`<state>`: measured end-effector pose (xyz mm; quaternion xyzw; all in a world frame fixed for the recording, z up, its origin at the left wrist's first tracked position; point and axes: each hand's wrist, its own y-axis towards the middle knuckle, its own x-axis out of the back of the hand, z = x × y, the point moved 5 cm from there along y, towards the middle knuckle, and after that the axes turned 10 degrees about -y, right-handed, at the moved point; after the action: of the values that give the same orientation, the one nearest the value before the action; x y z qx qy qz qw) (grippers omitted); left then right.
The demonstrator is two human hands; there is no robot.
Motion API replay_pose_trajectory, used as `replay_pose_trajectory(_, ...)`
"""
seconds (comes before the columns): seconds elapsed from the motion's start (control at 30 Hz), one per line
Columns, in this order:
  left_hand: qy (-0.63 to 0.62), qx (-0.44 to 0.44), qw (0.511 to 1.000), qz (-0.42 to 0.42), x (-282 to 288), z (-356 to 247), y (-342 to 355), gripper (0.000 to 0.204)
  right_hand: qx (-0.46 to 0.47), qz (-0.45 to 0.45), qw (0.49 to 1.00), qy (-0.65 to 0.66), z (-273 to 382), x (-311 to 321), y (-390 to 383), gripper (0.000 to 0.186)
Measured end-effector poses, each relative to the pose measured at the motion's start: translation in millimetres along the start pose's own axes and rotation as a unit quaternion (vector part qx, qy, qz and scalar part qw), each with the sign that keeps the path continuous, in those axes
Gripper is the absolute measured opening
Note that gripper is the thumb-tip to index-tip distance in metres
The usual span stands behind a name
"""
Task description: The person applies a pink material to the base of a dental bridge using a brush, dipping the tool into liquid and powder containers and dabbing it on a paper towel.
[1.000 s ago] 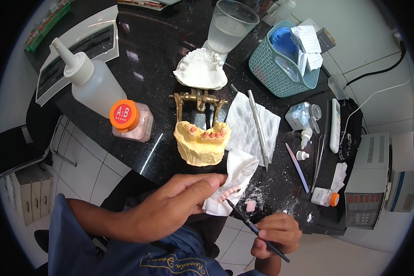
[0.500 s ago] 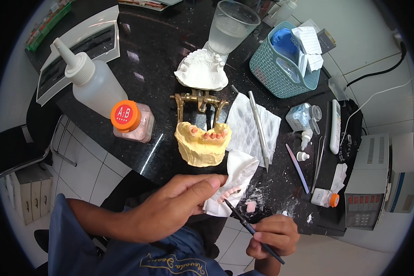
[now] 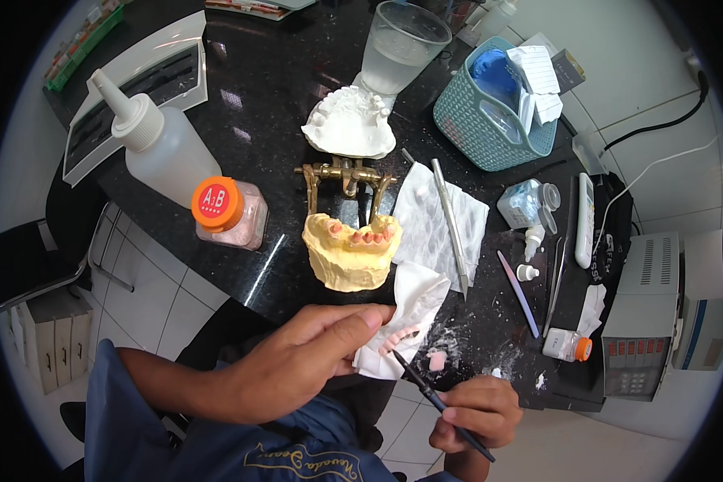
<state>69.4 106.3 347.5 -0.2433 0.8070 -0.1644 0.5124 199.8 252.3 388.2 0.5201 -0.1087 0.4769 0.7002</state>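
Between thumb and fingers, my left hand (image 3: 313,349) grips a folded white tissue (image 3: 418,301) at the near edge of the black counter. A curved row of small pinkish teeth (image 3: 399,337) lies on the tissue. My right hand (image 3: 480,414) pinches a dark, slim-handled brush (image 3: 430,391), its tip touching or very close to the near end of the row. Just beyond stands a yellow dental cast (image 3: 352,261) with pinkish teeth on its ridge. It is joined to a brass articulator (image 3: 347,175), behind which a white plaster cast (image 3: 350,120) lies.
Left are an orange-lidded jar (image 3: 229,213) and a white squeeze bottle (image 3: 165,145). A glass of cloudy liquid (image 3: 398,56) and a teal basket (image 3: 498,132) stand at the back. A metal spatula (image 3: 451,225) rests on another tissue (image 3: 414,217). A pink lump (image 3: 436,361) sits amid white powder.
Both hands keep their grip, and the brush tip stays at the row of teeth. The whole scene shifts very slightly left in the picture.
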Motion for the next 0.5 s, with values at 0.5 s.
replay_pose_trajectory(0.5,-0.123,0.024,0.987,0.101,-17,0,3,0.060,-0.110,-0.222,0.967,-0.055,1,13,-30,0.041)
